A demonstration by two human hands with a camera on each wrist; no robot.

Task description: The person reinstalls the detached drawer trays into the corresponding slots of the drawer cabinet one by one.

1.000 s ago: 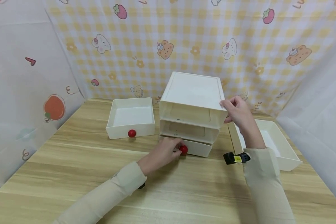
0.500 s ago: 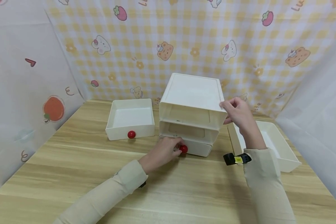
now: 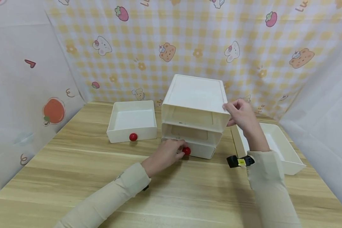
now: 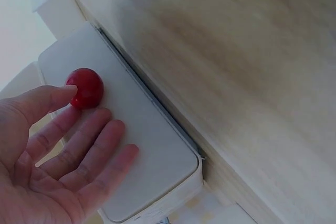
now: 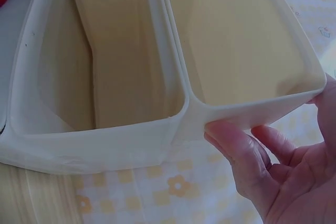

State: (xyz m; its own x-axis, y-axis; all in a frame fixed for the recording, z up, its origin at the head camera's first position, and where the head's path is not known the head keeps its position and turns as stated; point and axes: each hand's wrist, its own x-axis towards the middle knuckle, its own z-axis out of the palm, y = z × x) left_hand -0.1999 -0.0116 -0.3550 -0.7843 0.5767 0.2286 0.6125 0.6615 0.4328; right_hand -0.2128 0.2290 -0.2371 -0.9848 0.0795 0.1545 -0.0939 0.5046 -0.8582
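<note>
A white drawer cabinet [image 3: 198, 91] stands mid-table with two bare slots above a bottom drawer [image 3: 202, 150]. My left hand [image 3: 166, 155] pinches that drawer's red knob [image 3: 186, 151]. In the left wrist view, the thumb [image 4: 52, 98] touches the round knob [image 4: 86, 88], and the other fingers reach toward the drawer front [image 4: 152, 156]. My right hand [image 3: 241, 115] grips the cabinet's upper right front corner. The right wrist view has its fingertips [image 5: 226, 132] against the side wall, with part of the hand cut off by the frame.
To the left sits a pulled-out white drawer [image 3: 132, 120] with a red knob [image 3: 133, 137]. Another white drawer [image 3: 290, 152] lies on the right, partly behind the right forearm. A patterned cloth [image 3: 188, 38] hangs behind the wooden table [image 3: 199, 196].
The bottom drawer has slid slightly inward, and the dark gap along its top edge has narrowed. Both hands keep their holds.
</note>
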